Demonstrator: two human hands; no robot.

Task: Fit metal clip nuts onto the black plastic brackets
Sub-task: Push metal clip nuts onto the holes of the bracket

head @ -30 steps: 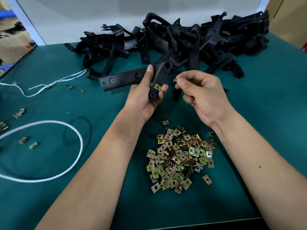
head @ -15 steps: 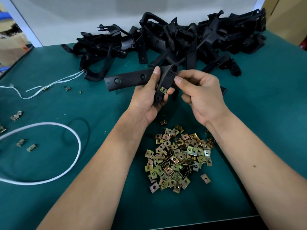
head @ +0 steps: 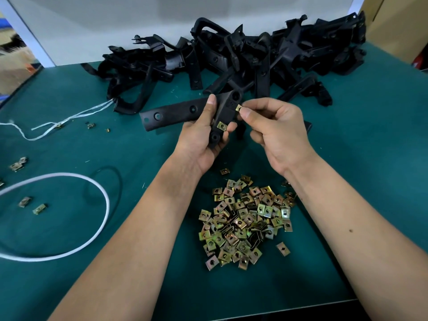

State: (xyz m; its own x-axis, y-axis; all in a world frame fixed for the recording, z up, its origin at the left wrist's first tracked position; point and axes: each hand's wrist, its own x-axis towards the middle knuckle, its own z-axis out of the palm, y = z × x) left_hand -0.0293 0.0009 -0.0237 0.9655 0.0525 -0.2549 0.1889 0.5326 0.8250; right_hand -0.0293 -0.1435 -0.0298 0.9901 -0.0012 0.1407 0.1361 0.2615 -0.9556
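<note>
My left hand (head: pixel 200 140) grips a black plastic bracket (head: pixel 176 113) above the table, thumb on its top face. One brass-coloured clip nut (head: pixel 222 126) sits fitted on the bracket's lower arm. My right hand (head: pixel 275 133) pinches a second clip nut (head: pixel 238 108) between thumb and forefinger, touching the right edge of the bracket near its upper hole. A loose heap of clip nuts (head: pixel 246 218) lies on the green mat below my hands. A big pile of black brackets (head: pixel 243 59) fills the back of the table.
A white cord loop (head: pixel 69 249) and a thin black ring (head: pixel 115 179) lie at the left, with a few stray clip nuts (head: pixel 39 208) and white string (head: pixel 69 119). The table's front edge (head: pixel 254 315) runs close below the heap. A white wall stands behind the bracket pile.
My right hand has brought the pinched clip nut from just right of the bracket up against its right edge. The bracket has tilted slightly in my left hand.
</note>
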